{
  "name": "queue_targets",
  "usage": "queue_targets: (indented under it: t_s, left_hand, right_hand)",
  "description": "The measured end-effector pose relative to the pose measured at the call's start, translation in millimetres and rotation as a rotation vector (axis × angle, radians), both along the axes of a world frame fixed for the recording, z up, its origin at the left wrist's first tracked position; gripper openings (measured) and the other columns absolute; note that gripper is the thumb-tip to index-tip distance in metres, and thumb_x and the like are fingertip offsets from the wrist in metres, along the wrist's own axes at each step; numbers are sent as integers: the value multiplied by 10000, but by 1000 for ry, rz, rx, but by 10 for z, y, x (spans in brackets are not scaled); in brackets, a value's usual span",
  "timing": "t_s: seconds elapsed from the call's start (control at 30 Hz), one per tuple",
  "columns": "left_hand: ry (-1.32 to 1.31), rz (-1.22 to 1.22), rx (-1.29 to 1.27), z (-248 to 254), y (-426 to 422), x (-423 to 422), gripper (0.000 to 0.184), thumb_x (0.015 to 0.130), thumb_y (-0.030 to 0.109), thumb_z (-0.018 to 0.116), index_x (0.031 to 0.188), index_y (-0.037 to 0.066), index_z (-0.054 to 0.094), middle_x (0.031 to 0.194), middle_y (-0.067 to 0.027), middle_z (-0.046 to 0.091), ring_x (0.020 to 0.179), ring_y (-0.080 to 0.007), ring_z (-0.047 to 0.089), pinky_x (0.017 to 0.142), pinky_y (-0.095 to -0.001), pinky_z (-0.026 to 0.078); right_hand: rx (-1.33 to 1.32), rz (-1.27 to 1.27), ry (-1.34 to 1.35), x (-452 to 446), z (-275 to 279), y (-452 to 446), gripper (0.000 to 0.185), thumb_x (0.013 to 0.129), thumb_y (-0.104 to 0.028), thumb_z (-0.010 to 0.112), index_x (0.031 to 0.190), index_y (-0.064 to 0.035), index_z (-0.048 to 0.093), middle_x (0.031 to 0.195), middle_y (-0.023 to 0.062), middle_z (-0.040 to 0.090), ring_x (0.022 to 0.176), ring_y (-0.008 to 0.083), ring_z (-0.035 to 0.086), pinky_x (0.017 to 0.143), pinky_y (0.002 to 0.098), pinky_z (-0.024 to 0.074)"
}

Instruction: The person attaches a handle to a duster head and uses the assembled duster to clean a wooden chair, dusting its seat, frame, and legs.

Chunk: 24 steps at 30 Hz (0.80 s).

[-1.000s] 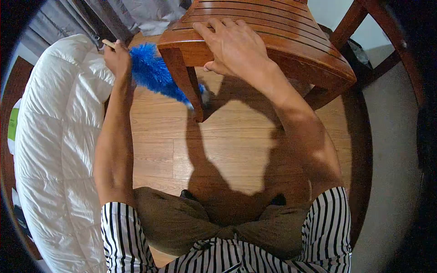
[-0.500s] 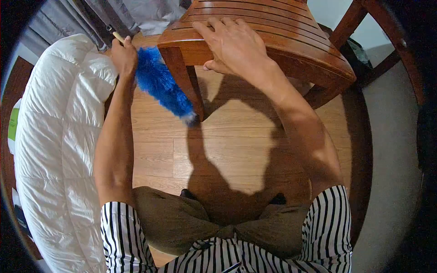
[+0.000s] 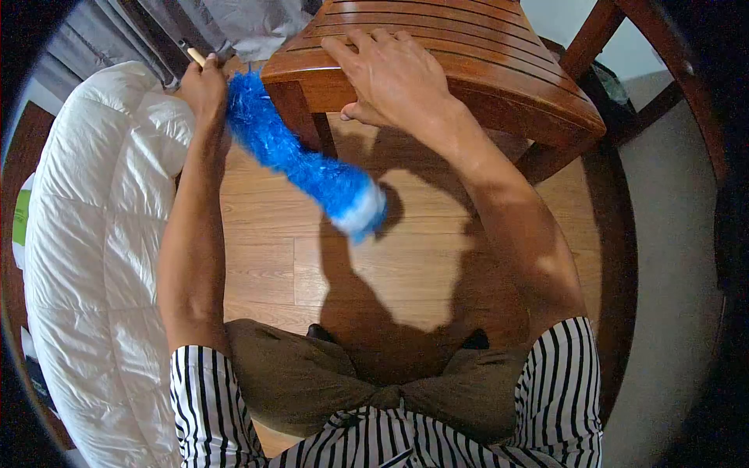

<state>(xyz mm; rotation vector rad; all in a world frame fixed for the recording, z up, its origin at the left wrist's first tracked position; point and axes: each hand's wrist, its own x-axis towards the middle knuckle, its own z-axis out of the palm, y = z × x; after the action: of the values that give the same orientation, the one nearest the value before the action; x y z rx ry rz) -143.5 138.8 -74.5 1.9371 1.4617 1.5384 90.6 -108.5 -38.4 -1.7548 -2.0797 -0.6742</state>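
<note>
One blue-and-white fluffy duster (image 3: 292, 160), handle gripped in left hand (image 3: 204, 87), slants before the front leg of the slatted wooden chair (image 3: 437, 47); right hand (image 3: 398, 78) unclenched, fingers spread on seat edge.

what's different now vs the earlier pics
The blue duster has swung out from behind the near chair leg; its white end is now past the leg, closer to the person and further right, and its fluff hides the lower leg. Nothing was grabbed or released: the left hand still grips the handle, the right hand still rests on the chair seat.
</note>
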Motion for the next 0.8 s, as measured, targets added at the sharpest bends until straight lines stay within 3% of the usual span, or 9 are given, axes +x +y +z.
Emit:
queue_targets:
  t_s: [0.17,0.37,0.47,0.57,0.6,0.8]
  left_hand:
    - [198,116,142,0,15,-37,382,968,356,614,971,-19,687,866,-232,723,855,-423,705,777,-508,510]
    - [86,45,29,27,-153,-39,351,975,327,612,976,-18,677,887,-224,733,902,-429,707,806,-523,507]
    - [203,63,123,-97,-87,-47,350,979,324,618,994,-19,684,858,-209,741,821,-386,734,776,-488,539]
    - [270,-7,-97,-129,15,-34,359,981,334,622,1004,-14,703,817,-179,750,709,-304,748,720,-430,567]
    - [52,-134,-268,-174,46,4,361,987,322,618,973,-27,710,781,-145,750,623,-238,734,641,-385,573]
    - [38,-278,-254,-283,62,11,363,1000,287,601,920,-57,684,763,-127,744,589,-211,712,580,-361,557]
  right_hand:
    - [61,24,-3,25,-41,36,870,693,-336,900,1426,-100,496,1275,161,615,1196,362,612,1027,523,485]
    - [7,8,-1,7,6,15,865,694,-324,900,1424,-102,493,1288,161,604,1195,367,610,1023,513,493]
    - [63,21,-5,-6,-12,-5,869,694,-325,900,1425,-99,489,1283,161,606,1194,369,610,1019,509,498]
    - [107,25,-42,25,-79,41,865,696,-322,900,1425,-103,488,1287,163,608,1202,368,608,1026,508,496]
    - [103,21,-38,26,-80,43,864,697,-319,899,1425,-104,488,1290,163,609,1204,367,607,1030,506,494]
    - [33,3,-16,7,-26,16,865,701,-311,897,1431,-103,485,1308,163,612,1218,361,606,1044,497,485]
